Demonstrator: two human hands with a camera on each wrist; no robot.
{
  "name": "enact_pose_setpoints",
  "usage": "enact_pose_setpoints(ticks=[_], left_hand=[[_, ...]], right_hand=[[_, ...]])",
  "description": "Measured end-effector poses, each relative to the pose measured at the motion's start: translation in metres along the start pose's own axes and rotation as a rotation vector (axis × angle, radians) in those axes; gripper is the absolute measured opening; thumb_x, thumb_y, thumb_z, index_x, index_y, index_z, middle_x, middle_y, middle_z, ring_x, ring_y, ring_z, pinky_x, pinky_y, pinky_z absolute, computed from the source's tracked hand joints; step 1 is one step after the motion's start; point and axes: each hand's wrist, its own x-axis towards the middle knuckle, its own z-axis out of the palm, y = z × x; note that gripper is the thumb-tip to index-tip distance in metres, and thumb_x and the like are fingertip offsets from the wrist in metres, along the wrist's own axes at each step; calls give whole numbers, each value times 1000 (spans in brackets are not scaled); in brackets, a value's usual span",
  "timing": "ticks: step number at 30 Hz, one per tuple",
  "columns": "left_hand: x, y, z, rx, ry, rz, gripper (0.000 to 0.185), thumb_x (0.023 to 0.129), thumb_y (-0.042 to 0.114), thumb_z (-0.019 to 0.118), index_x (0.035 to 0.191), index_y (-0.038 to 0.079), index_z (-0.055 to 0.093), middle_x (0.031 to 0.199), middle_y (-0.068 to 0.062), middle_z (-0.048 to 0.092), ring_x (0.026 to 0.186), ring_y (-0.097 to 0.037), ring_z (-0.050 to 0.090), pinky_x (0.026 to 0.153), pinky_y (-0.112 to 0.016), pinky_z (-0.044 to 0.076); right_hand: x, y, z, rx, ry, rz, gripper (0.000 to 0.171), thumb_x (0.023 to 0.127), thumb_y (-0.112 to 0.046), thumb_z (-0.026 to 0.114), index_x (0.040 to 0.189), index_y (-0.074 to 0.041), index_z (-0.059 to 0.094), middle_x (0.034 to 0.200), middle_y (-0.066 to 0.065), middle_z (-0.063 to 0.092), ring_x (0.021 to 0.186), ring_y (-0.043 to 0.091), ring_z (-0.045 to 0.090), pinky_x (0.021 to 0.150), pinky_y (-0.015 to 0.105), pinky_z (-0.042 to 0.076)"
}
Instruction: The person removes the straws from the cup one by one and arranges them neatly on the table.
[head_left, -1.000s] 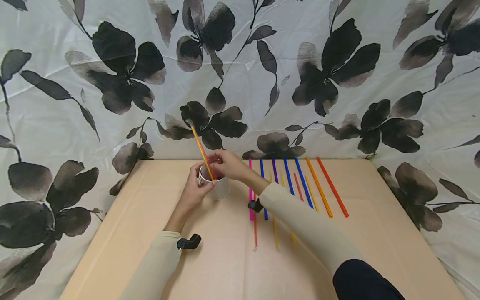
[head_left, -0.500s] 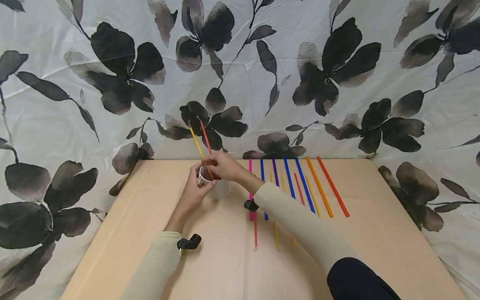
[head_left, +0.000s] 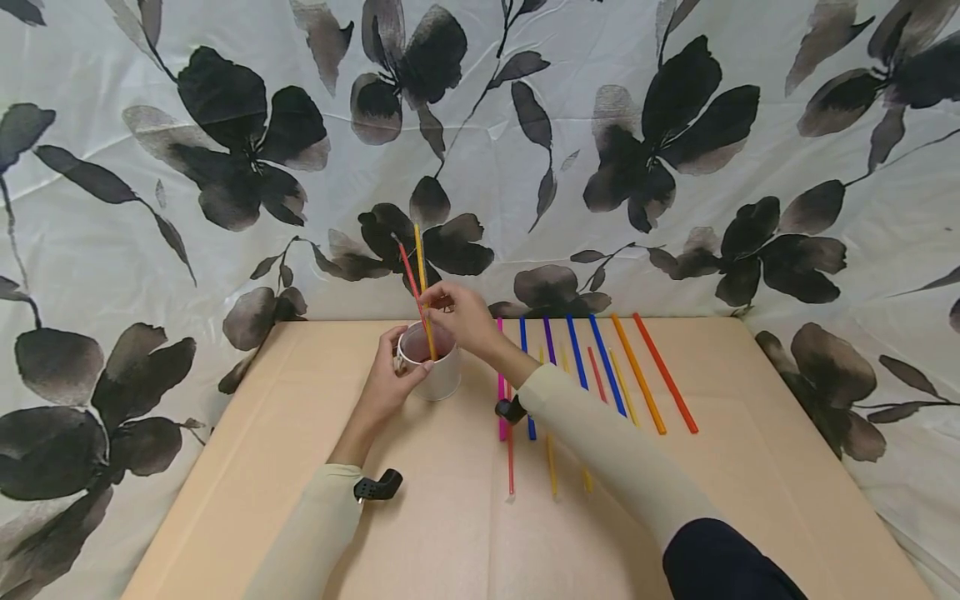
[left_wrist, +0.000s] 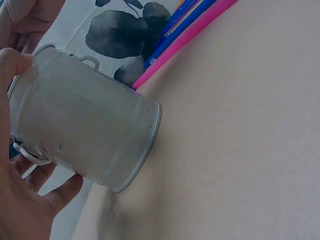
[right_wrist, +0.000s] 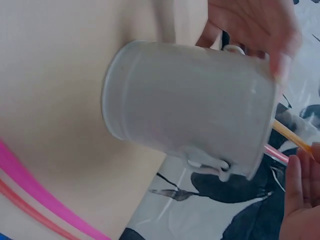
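Note:
A small white pail point(head_left: 442, 379) with loop lugs on its sides stands near the table's back edge, left of centre. My left hand point(head_left: 384, 383) grips it at the rim and side, the thumb on the rim in the left wrist view. Out of the pail's mouth lean a thin red stick point(head_left: 407, 268) and a thin yellow stick point(head_left: 421, 258), crossing each other. My right hand point(head_left: 467, 321) pinches the yellow stick just above the rim; its fingertips also show on the stick in the right wrist view. The sticks' lower ends are hidden inside the pail.
Right of the pail, several thick sticks lie side by side, among them a magenta stick point(head_left: 501, 421), an orange stick point(head_left: 638, 375) and a red thick stick point(head_left: 666, 375). Thin red and yellow sticks lie between them, partly under my right forearm. A floral cloth point(head_left: 555, 208) hangs behind the table.
Yellow and red sticks, close together a second ago, spread apart in the pail. The yellow one has since swung right and crosses the red. My right hand rose slightly; the left stayed on the pail.

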Motion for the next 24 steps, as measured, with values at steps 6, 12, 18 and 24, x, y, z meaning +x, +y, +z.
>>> enact_pose_setpoints(ticks=[6, 12, 18, 24], left_hand=[[-1, 1, -1, -2, -3, -8, 80, 93, 14, 73, 153, -2, 23, 150, -31, 33, 143, -45, 31, 117, -63, 29], [-1, 0, 0, 0, 9, -5, 80, 92, 12, 73, 153, -2, 24, 148, -29, 36, 140, -41, 34, 116, -62, 31], [-1, 0, 0, 0, 13, 1, 79, 92, 11, 74, 152, -3, 25, 146, -31, 37, 138, -42, 35, 115, -61, 32], [-1, 0, 1, -3, 22, 14, 77, 92, 11, 74, 152, -2, 27, 145, -31, 38, 139, -43, 35, 117, -62, 30]], right_hand=[[0, -9, -17, 73, 93, -92, 17, 96, -7, 70, 112, -11, 66, 111, 1, 68, 101, 14, 66, 88, 28, 58], [1, -18, -33, 192, 174, -119, 23, 97, -7, 69, 118, -9, 63, 113, 4, 67, 101, 15, 65, 84, 27, 60], [0, -25, -52, 269, 206, -174, 28, 97, -5, 66, 125, -4, 59, 117, 13, 66, 99, 22, 65, 84, 30, 60], [-9, -24, -74, 207, 168, -146, 37, 97, -3, 66, 132, -4, 56, 121, 14, 66, 102, 20, 64, 85, 29, 59]])
